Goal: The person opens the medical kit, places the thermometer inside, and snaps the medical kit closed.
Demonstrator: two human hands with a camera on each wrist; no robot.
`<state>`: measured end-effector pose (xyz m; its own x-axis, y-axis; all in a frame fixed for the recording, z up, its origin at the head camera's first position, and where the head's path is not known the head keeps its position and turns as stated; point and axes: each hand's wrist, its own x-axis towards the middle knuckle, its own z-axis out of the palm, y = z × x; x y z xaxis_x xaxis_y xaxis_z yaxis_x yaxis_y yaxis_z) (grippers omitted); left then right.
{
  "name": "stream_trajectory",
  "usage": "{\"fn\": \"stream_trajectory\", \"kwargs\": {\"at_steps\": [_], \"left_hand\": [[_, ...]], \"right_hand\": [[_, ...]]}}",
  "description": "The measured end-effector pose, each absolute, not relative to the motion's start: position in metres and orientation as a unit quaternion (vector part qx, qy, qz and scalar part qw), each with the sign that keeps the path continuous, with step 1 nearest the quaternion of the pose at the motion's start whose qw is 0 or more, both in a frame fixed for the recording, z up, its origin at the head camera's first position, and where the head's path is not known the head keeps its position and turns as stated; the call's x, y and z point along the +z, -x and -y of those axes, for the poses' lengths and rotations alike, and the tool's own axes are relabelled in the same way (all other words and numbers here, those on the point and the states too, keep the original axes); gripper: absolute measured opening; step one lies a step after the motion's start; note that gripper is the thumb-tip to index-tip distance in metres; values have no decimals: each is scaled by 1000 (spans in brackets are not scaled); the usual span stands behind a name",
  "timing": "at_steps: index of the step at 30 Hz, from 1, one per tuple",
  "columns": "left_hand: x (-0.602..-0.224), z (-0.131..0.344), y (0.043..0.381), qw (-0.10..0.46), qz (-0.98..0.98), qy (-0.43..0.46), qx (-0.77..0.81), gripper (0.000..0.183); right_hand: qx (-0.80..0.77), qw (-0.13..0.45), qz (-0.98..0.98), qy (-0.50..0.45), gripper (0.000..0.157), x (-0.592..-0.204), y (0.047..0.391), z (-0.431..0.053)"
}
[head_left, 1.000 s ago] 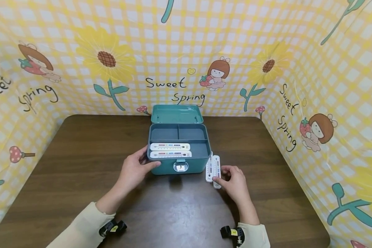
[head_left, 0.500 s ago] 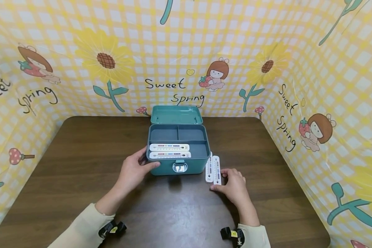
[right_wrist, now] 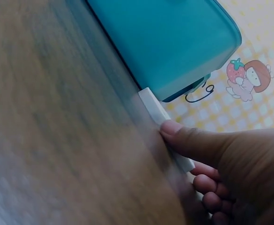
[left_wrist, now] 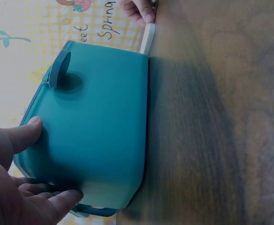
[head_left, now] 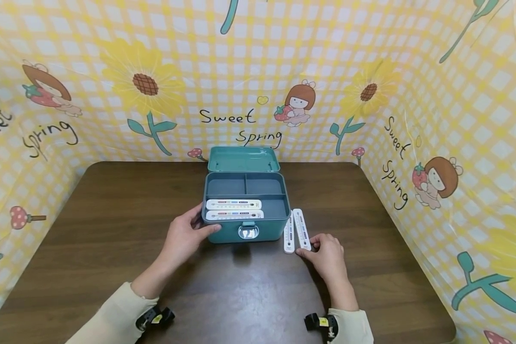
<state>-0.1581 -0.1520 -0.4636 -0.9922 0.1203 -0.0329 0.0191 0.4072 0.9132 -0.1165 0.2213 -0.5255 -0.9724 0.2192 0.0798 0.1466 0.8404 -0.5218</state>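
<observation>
My left hand (head_left: 186, 238) holds the front-left corner of an open teal storage box (head_left: 228, 234), thumb on the front wall and fingers along the left side. Two white thermometers (head_left: 233, 204) lie lengthwise, one behind the other, in the box's front compartment. Two more lie on the table by its right side. My right hand (head_left: 327, 258) pinches the near end of the outer thermometer (head_left: 301, 227), which is slanted. Just left of it lies the other thermometer (head_left: 288, 239), its far end hidden by the box. The right wrist view shows my thumb (right_wrist: 193, 140) against a white edge.
The box's lid (head_left: 243, 159) is tipped back behind it. Two smaller rear compartments, split by a divider (head_left: 246, 184), hold nothing visible. A brown wooden table (head_left: 124, 215) lies beneath, and a yellow checked cloth (head_left: 176, 86) surrounds its back and sides.
The outer thermometer has shifted away from me and turned, widening the gap at its near end. My right hand first slid to its near end, then moved with it. My left hand stays put.
</observation>
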Motion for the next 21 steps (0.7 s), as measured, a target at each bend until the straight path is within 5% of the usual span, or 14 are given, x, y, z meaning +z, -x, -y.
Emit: {"fn": "stream_trajectory", "kwargs": {"at_steps": [21], "left_hand": [[-466, 152, 158, 36, -837, -51, 543, 88]], "right_hand": [[379, 193, 885, 191, 29, -527, 127, -222]]}}
